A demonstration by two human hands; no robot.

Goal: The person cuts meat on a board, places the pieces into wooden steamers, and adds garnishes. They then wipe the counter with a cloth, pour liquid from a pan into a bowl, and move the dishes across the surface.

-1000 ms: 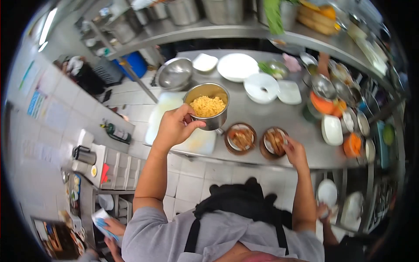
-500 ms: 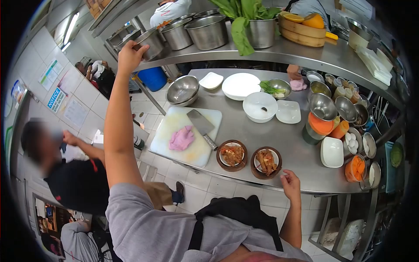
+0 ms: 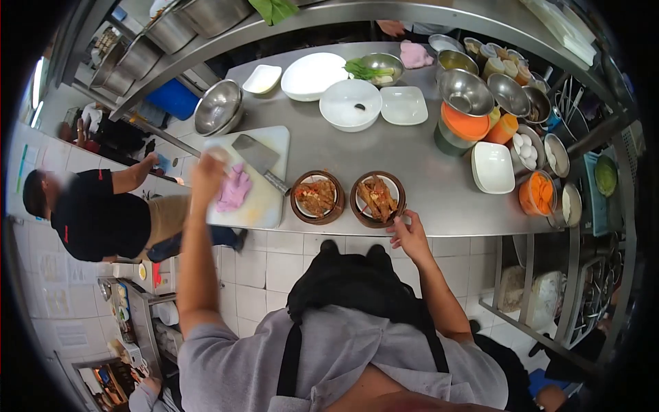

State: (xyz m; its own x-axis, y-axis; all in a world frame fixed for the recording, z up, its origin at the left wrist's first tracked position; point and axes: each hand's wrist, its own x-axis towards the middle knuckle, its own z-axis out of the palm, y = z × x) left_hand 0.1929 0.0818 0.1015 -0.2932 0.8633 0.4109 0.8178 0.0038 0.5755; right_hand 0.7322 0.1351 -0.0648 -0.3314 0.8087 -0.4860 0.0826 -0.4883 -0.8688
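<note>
My left hand (image 3: 209, 175), smeared by motion, is over the left part of a white cutting board (image 3: 271, 206). A crumpled pink cloth (image 3: 235, 188) lies on the board beside it, and a cleaver (image 3: 255, 156) rests there with its handle pointing toward the front right. Two round brown steamer baskets stand near the table's front edge. The left basket (image 3: 318, 218) and the right basket (image 3: 355, 208) each hold a white dish of brown sauced food (image 3: 377, 198). My right hand (image 3: 410, 235) is at the right basket's lower right rim, fingers apart and loosely bent.
White bowls and plates stand at the back of the steel table (image 3: 309, 147), with a metal bowl (image 3: 218, 107) at the back left. Sauce bottles, eggs (image 3: 525, 150) and containers crowd the right side. An overhead shelf (image 3: 329, 20) carries metal pots. A person (image 3: 103, 206) stands at left.
My left hand has come down from a metal pot on the shelf to the cutting board. My right hand has moved in to the right basket's rim. The view has tilted downward.
</note>
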